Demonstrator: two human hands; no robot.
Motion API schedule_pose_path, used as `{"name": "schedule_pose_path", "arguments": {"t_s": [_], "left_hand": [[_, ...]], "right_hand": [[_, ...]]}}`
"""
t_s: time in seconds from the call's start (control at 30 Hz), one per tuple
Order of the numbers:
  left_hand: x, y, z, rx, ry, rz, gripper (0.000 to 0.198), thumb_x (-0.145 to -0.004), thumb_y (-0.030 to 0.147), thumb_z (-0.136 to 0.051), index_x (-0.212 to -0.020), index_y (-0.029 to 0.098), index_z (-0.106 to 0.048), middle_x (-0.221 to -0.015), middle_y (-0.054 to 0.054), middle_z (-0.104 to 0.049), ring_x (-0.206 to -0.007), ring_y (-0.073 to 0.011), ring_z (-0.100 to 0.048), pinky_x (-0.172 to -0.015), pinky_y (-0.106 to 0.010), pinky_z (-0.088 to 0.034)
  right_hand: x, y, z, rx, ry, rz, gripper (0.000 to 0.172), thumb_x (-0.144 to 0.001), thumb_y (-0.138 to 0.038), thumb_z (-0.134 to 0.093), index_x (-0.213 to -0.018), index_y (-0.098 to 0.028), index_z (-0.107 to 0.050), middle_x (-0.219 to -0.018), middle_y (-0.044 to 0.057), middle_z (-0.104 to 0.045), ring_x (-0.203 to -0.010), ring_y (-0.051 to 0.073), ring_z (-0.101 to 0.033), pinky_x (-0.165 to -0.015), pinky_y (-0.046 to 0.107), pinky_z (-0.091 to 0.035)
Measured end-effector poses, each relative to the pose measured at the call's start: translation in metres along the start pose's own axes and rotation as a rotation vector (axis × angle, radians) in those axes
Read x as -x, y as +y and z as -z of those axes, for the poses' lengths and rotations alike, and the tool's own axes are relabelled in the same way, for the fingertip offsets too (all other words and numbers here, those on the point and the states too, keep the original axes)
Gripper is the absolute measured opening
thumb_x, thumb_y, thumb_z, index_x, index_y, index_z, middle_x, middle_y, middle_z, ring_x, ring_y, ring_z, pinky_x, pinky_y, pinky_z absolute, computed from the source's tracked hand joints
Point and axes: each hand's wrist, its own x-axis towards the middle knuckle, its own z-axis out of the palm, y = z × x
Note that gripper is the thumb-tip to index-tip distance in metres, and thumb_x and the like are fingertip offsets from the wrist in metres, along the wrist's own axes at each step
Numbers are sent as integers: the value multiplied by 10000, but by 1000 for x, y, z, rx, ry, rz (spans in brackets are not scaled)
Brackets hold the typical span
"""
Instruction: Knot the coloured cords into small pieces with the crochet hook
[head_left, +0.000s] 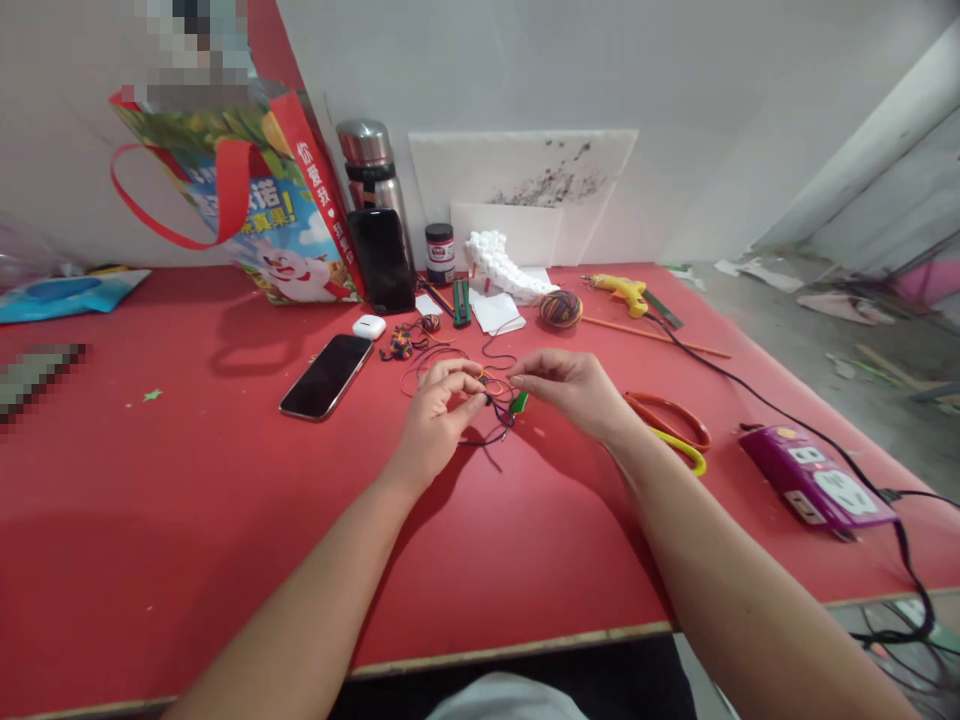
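Note:
Over the middle of the red table (187, 480), my left hand (439, 420) and my right hand (570, 390) both pinch a loose tangle of thin multicoloured yarn (495, 400). Each hand's fingers are closed on the strands. A small green piece (519, 402) hangs in the yarn between my hands. More strands trail back toward a small knotted bundle (400, 345) and a multicoloured yarn ball (560, 309).
A black phone (327, 376) and white earbud case (368, 326) lie to the left. Red and yellow scissors (675, 425), a purple power strip (814, 485) and a yellow glue gun (621, 291) lie right. A printed bag (255, 200), flask (371, 170) and jar (439, 252) stand behind.

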Motion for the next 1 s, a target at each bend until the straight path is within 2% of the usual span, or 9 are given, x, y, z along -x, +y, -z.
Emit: {"name": "schedule_pose_path", "arguments": {"t_s": [0.07,0.13,0.33,0.47,0.6,0.73,0.8,0.9,1.0], "left_hand": [[0,3,1,-70,-2,-53,148,-862,233,-731,-717,222,-702,-1443,-103,-658,-1470,-326,-473,-1278,-532,-245],[1,6,1,-39,-19,-52,167,-869,236,-731,-708,222,-688,-1539,-101,-617,-1555,-330,-404,-1312,-558,-173],[5,11,-2,207,-114,-27,176,-875,252,-750,-713,198,-706,-1528,-141,-612,-1424,-317,-563,-1203,-505,-417],[9,12,-3,271,-165,-52,192,-913,304,-765,-750,201,-774,-1504,-129,-626,-1347,-297,-612,-1071,-408,-529],[11,9,-5,403,-218,-51,193,-939,331,-766,-792,210,-794,-1326,-118,-709,-1145,-239,-699,-1020,-374,-558],[11,6,-9,454,-276,-20,205,-937,336,-771,-782,204,-746,-984,-79,-750,-865,-182,-696,-859,-324,-563],[10,6,-10,433,-217,-25,193,-916,349,-790,-795,205,-748,-871,-58,-717,-819,-175,-669,-796,-299,-551],[8,7,-8,371,-92,-25,174,-887,340,-809,-805,201,-745,-801,-33,-685,-755,-158,-640,-744,-277,-541],[8,9,-8,274,-29,-26,138,-888,296,-791,-811,196,-735,-737,-8,-664,-682,-137,-617,-692,-259,-526]], "right_hand": [[0,-1,-2,-11,25,8,214,-718,-391,-865,-780,-198,-798,-711,8,-734,-660,140,-602,-676,312,-486],[0,-2,-3,-29,54,20,213,-716,-387,-860,-782,-199,-785,-686,-8,-701,-617,120,-541,-642,302,-449],[-1,4,-17,-218,141,-12,293,-678,-427,-901,-803,-206,-755,-603,-42,-595,-558,102,-440,-545,269,-345],[0,7,-29,-437,122,-115,402,-612,-445,-975,-793,-207,-705,-620,-49,-605,-533,92,-473,-518,251,-401],[3,6,-39,-602,34,-202,462,-532,-412,-1022,-796,-201,-706,-646,-40,-649,-505,84,-518,-492,239,-450],[3,7,-42,-556,-4,-207,463,-556,-466,-1002,-811,-203,-719,-669,-26,-679,-499,93,-532,-469,243,-445],[2,8,-38,-485,29,-156,436,-606,-484,-975,-832,-200,-733,-723,-7,-711,-583,112,-590,-548,256,-492],[0,7,-26,-348,181,-60,382,-672,-478,-927,-860,-196,-750,-793,17,-741,-731,136,-640,-670,265,-510],[0,2,-17,-350,263,-80,380,-695,-507,-893,-854,-194,-748,-793,26,-734,-697,123,-586,-611,247,-447]]}}
